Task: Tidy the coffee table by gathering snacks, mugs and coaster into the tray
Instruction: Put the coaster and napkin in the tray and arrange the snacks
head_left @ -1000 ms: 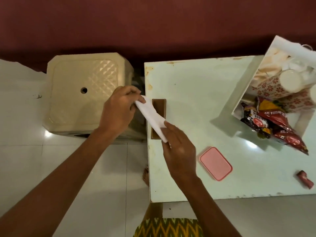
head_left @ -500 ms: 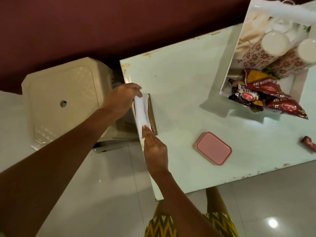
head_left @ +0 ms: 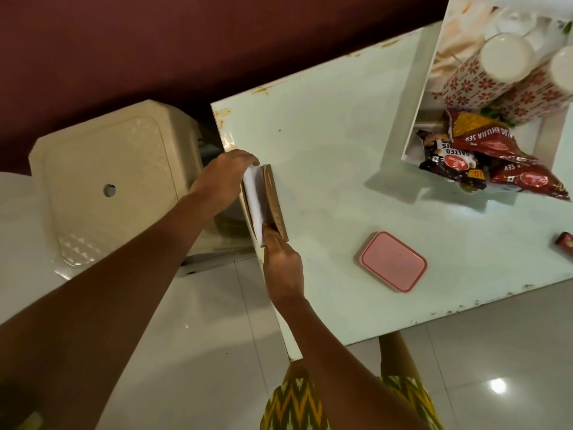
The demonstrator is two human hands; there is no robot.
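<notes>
At the left edge of the pale green table (head_left: 335, 150) stands a brown wooden holder (head_left: 276, 203) with white paper napkins (head_left: 255, 201) in it. My left hand (head_left: 226, 178) grips the far end of the napkins and my right hand (head_left: 282, 265) pinches their near end, pressing them into the holder. At the far right a white tray (head_left: 434, 72) holds two red-flowered mugs (head_left: 483, 72) lying on their sides and several red and dark snack packets (head_left: 490, 159). A pink rectangular coaster (head_left: 392, 260) lies on the table near the front edge.
A small red wrapped snack (head_left: 565, 245) lies at the right edge of the table. A cream plastic stool (head_left: 111, 187) stands just left of the table, over a white tiled floor (head_left: 217, 352). A dark red wall (head_left: 186, 41) runs behind.
The napkins went from held loosely above the holder to folded down and pushed into it. The view has swung left, so the tray moved toward the upper right corner.
</notes>
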